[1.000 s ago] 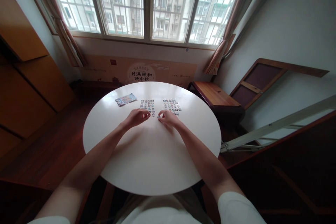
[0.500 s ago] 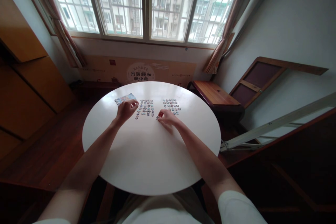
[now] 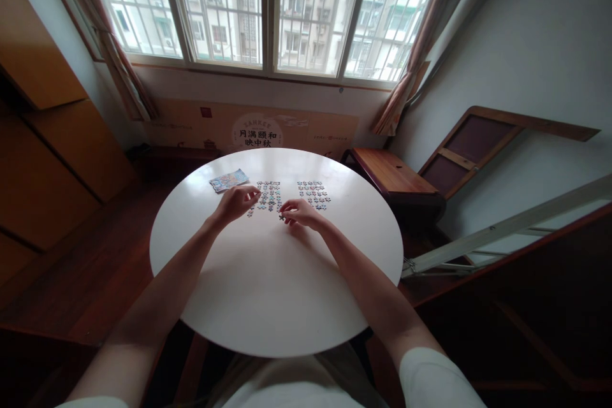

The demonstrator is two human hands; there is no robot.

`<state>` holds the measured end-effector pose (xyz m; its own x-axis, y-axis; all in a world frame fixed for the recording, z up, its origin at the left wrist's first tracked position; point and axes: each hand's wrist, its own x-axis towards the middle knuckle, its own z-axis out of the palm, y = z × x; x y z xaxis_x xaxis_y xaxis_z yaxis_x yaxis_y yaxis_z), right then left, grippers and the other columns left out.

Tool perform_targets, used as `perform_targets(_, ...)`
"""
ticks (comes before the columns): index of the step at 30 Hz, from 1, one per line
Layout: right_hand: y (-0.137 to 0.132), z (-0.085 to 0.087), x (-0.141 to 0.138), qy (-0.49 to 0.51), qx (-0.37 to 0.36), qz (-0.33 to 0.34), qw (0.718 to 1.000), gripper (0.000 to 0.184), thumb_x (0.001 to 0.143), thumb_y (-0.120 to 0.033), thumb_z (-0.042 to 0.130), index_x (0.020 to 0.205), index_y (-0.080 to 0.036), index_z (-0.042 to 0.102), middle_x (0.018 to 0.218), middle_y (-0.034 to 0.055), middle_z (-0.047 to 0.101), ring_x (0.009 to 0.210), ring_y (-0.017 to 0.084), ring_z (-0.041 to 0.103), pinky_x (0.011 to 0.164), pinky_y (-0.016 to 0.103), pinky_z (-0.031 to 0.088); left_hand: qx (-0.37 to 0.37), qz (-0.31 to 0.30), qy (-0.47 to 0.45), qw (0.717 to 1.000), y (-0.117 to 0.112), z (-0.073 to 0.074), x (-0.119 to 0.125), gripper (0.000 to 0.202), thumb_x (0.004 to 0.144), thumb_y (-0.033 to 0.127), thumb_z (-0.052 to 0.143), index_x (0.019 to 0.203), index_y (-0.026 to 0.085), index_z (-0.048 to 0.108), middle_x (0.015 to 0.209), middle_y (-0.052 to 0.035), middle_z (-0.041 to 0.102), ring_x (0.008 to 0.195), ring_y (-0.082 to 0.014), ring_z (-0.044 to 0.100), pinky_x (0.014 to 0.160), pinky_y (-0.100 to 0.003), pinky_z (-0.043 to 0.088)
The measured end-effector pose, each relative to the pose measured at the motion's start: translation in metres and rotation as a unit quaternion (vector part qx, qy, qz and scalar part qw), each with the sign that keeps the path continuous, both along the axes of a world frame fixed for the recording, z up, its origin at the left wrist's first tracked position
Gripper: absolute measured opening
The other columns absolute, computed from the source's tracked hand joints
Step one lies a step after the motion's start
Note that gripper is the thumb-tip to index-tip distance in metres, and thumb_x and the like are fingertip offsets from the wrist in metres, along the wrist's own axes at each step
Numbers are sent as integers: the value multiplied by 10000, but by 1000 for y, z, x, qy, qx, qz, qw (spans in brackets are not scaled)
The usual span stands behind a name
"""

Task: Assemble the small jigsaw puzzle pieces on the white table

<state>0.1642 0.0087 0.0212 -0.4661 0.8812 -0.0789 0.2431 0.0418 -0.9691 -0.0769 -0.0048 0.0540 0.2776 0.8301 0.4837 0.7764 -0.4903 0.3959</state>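
Two groups of small jigsaw pieces lie on the round white table (image 3: 268, 287): a left group (image 3: 268, 196) and a right group (image 3: 313, 193). My left hand (image 3: 235, 203) rests at the left group's near left edge, fingers curled in a pinch; what it holds is too small to make out. My right hand (image 3: 299, 212) is between the two groups, pinching a small dark puzzle piece (image 3: 282, 217) just above the tabletop. A colourful picture card (image 3: 229, 180) lies to the far left of the pieces.
A low wooden bench (image 3: 389, 175) stands right of the table, with a framed wooden panel (image 3: 473, 146) leaning on the wall. Wooden cabinets (image 3: 52, 146) fill the left side. A printed cardboard box (image 3: 258, 131) sits under the window. A metal rail (image 3: 502, 223) slants at the right.
My left hand went out toward the picture card, then came back to the left group of pieces. My right hand shifted slightly left with its piece.
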Motion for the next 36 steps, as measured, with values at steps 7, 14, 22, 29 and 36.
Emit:
perform_targets(7, -12, 3, -4, 87, -90, 80, 989, 328, 632, -215, 820, 902, -160, 642, 776, 23, 674, 652, 131, 656, 647, 275, 568, -47, -120, 49, 991, -4, -7, 11, 307, 845, 451, 555, 823, 206, 738, 727, -19, 705, 594, -124, 596, 584, -216, 434)
perform_targets(14, -8, -3, -4, 133, -106, 71, 983, 394, 609, -282, 838, 897, -156, 601, 744, 13, 681, 641, 128, 646, 647, 265, 543, -53, -187, 74, 978, -9, -15, 26, 272, 834, 462, 602, 843, 226, 737, 725, -15, 689, 635, -128, 598, 607, -211, 433)
perform_targets(22, -7, -2, -5, 147, -116, 66, 980, 409, 594, -268, 843, 898, -154, 596, 710, 3, 670, 629, 121, 631, 638, 253, 523, -59, -195, 72, 976, -8, -19, 25, 212, 828, 399, 611, 859, 226, 729, 758, -7, 694, 627, -113, 591, 607, -202, 430)
perform_targets(29, -7, -2, -5, 147, -115, 71, 980, 405, 602, -281, 843, 902, -147, 607, 714, 9, 675, 628, 117, 622, 628, 247, 515, -72, -197, 72, 975, -7, -19, 25, 192, 824, 381, 617, 864, 226, 724, 734, 6, 689, 622, -111, 594, 611, -203, 425)
perform_targets(36, -3, -7, -6, 129, -115, 54, 983, 320, 667, -275, 809, 898, -119, 654, 686, 28, 659, 628, 117, 619, 618, 240, 518, -65, -174, 64, 981, -7, -17, 23, 195, 815, 386, 617, 861, 219, 708, 767, 9, 690, 620, -108, 589, 603, -201, 425)
